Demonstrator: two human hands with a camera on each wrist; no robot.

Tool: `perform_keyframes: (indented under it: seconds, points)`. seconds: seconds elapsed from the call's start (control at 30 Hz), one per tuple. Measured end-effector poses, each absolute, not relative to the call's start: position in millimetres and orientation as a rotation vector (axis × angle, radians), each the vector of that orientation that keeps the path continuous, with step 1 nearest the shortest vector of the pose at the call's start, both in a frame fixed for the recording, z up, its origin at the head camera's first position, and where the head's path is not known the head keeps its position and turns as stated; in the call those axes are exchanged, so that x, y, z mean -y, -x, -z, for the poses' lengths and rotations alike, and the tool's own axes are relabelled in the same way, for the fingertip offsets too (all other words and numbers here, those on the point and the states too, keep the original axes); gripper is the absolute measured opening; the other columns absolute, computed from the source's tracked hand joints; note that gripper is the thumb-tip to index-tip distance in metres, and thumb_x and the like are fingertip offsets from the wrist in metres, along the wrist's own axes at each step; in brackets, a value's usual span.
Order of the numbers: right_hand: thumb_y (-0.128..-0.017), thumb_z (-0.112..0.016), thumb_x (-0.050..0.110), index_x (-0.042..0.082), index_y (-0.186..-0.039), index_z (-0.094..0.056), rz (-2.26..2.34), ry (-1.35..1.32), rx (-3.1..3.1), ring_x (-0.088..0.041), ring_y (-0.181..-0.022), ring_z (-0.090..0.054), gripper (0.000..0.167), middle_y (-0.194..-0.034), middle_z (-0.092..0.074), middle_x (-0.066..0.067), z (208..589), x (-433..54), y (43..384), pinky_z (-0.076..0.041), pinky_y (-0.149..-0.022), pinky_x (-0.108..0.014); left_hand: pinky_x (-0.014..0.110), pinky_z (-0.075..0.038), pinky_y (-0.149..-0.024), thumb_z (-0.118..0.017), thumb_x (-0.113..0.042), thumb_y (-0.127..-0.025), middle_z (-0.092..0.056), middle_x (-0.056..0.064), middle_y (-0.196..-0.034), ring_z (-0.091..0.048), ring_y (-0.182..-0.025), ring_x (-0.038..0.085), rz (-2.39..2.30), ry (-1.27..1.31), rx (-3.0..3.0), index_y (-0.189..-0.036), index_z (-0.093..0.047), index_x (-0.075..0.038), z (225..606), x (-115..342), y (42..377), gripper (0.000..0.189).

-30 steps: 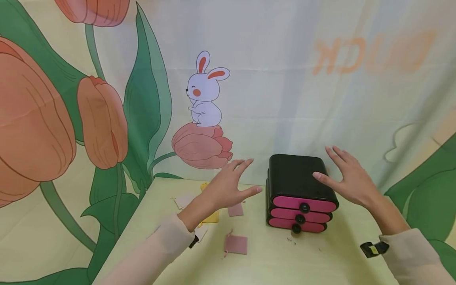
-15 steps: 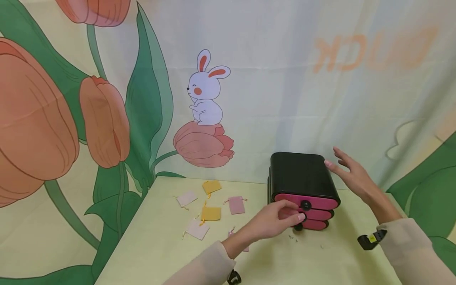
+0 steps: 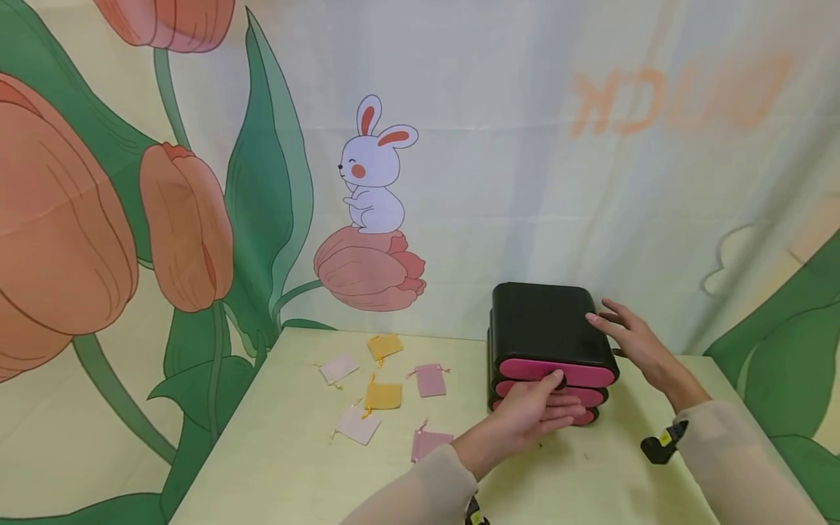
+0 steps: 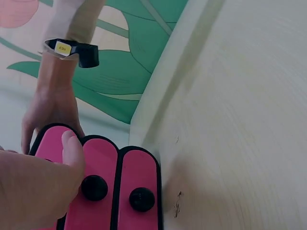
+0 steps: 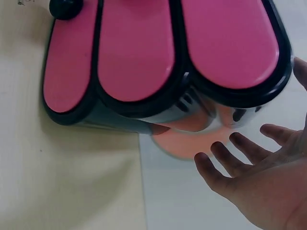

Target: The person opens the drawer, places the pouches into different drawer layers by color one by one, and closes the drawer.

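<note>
A small black chest of drawers point(image 3: 543, 321) with three pink fronts and round black knobs stands on the table. My left hand point(image 3: 521, 419) is at its front, thumb by the top knob point(image 3: 562, 381), fingers stretched out below across the lower drawers. In the left wrist view the thumb point(image 4: 73, 151) lies over the top drawer's front, and the hand hides that knob. My right hand point(image 3: 639, 343) is at the chest's upper right side, thumb near the top edge. The right wrist view shows its fingers point(image 5: 230, 160) spread beside the chest. All three drawers look closed.
Left of the chest lie several small drawstring pouches: yellow point(image 3: 383, 396), pale point(image 3: 359, 425) and pink point(image 3: 430, 380). Another pink pouch point(image 3: 429, 443) is partly behind my left sleeve. A printed curtain point(image 3: 459, 182) hangs behind the table point(image 3: 262, 467).
My left hand has swung right from above the pouches to the chest's front, at the top knob. My right hand has lowered toward the chest's right side.
</note>
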State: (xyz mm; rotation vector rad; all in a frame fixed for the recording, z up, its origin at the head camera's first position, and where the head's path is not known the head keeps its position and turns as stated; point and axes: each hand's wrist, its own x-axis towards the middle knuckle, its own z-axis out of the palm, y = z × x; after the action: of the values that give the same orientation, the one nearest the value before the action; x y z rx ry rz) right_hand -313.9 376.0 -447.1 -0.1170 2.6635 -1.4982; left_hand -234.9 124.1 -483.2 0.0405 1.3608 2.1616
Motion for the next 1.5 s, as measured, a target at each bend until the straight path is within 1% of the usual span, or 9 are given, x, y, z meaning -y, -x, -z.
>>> perform_keyframes:
  seconds: [0.1, 0.2, 0.4, 0.57, 0.73, 0.9, 1.17, 1.33, 1.5]
  points:
    - [-0.107, -0.052, 0.059, 0.007, -0.170, -0.004, 1.525, 0.075, -2.622, -0.058, -0.152, -0.023, 0.095, -0.169, -0.016, -0.036, 453, -375, 314, -0.030, -0.114, -0.076, 0.042, -0.059, -0.097, -0.067, -0.039, -0.105, -0.076, 0.021, -0.117, -0.076, -0.108, 0.031, -2.211, 0.039, -1.276, -0.127, -0.065, -0.002, 485, -129, 240, 0.043]
    - [-0.107, -0.052, 0.059, 0.008, -0.170, -0.005, 1.543, 0.049, -2.592, -0.057, -0.151, -0.025, 0.094, -0.167, -0.018, -0.037, 459, -375, 314, -0.033, -0.111, -0.078, 0.041, -0.059, -0.097, -0.067, -0.038, -0.105, -0.076, 0.021, -0.116, -0.076, -0.110, 0.031, -2.221, 0.077, -1.222, -0.127, -0.065, -0.002, 487, -132, 244, 0.042]
    - [-0.106, -0.056, 0.058, 0.017, -0.172, -0.005, 1.674, -0.003, -2.489, -0.053, -0.149, -0.033, 0.093, -0.165, -0.023, -0.036, 464, -368, 312, -0.037, -0.111, -0.075, 0.040, -0.058, -0.099, -0.066, -0.035, -0.106, -0.076, 0.021, -0.119, -0.075, -0.113, 0.031, -2.204, 0.073, -1.183, -0.126, -0.068, -0.004, 492, -133, 250, 0.037]
    - [-0.105, -0.057, 0.058, 0.021, -0.172, -0.002, 1.702, -0.008, -2.454, -0.053, -0.151, -0.030, 0.094, -0.168, -0.019, -0.034, 461, -369, 310, -0.033, -0.112, -0.076, 0.040, -0.059, -0.098, -0.069, -0.038, -0.104, -0.077, 0.018, -0.115, -0.075, -0.111, 0.030, -2.188, 0.061, -1.209, -0.121, -0.071, -0.002, 492, -132, 247, 0.040]
    - [-0.105, -0.057, 0.059, 0.022, -0.171, 0.003, 1.650, 0.007, -2.439, -0.055, -0.154, -0.021, 0.095, -0.170, -0.014, -0.033, 459, -371, 312, -0.031, -0.112, -0.078, 0.040, -0.058, -0.099, -0.068, -0.039, -0.104, -0.078, 0.018, -0.114, -0.075, -0.112, 0.030, -2.123, 0.027, -1.255, -0.120, -0.074, 0.001, 490, -126, 230, 0.044]
    - [-0.107, -0.054, 0.058, 0.022, -0.171, 0.006, 1.589, 0.041, -2.425, -0.055, -0.155, -0.020, 0.095, -0.171, -0.013, -0.033, 459, -374, 312, -0.035, -0.111, -0.076, 0.040, -0.058, -0.098, -0.069, -0.039, -0.104, -0.078, 0.017, -0.114, -0.075, -0.112, 0.030, -2.076, 0.016, -1.277, -0.120, -0.074, 0.003, 494, -121, 211, 0.045]
    - [-0.107, -0.054, 0.058, 0.023, -0.171, 0.006, 1.579, 0.065, -2.418, -0.055, -0.155, -0.019, 0.094, -0.173, -0.010, -0.030, 458, -375, 308, -0.038, -0.111, -0.074, 0.042, -0.059, -0.097, -0.067, -0.036, -0.105, -0.078, 0.017, -0.110, -0.076, -0.109, 0.030, -2.026, 0.029, -1.294, -0.111, -0.075, -0.002, 496, -118, 183, 0.035]
    - [-0.107, -0.054, 0.058, 0.024, -0.171, 0.005, 1.583, 0.072, -2.425, -0.055, -0.156, -0.017, 0.093, -0.173, -0.007, -0.029, 459, -376, 307, -0.036, -0.111, -0.076, 0.040, -0.059, -0.098, -0.065, -0.036, -0.107, -0.078, 0.018, -0.111, -0.076, -0.110, 0.028, -1.967, 0.003, -1.314, -0.114, -0.077, -0.002, 497, -116, 171, 0.037]
    - [-0.107, -0.054, 0.058, 0.026, -0.171, 0.005, 1.586, 0.078, -2.424, -0.055, -0.155, -0.018, 0.093, -0.173, -0.008, -0.029, 460, -376, 309, -0.036, -0.111, -0.075, 0.040, -0.058, -0.099, -0.063, -0.035, -0.108, -0.078, 0.014, -0.112, -0.075, -0.112, 0.028, -1.949, 0.016, -1.312, -0.118, -0.075, -0.004, 503, -115, 168, 0.034]
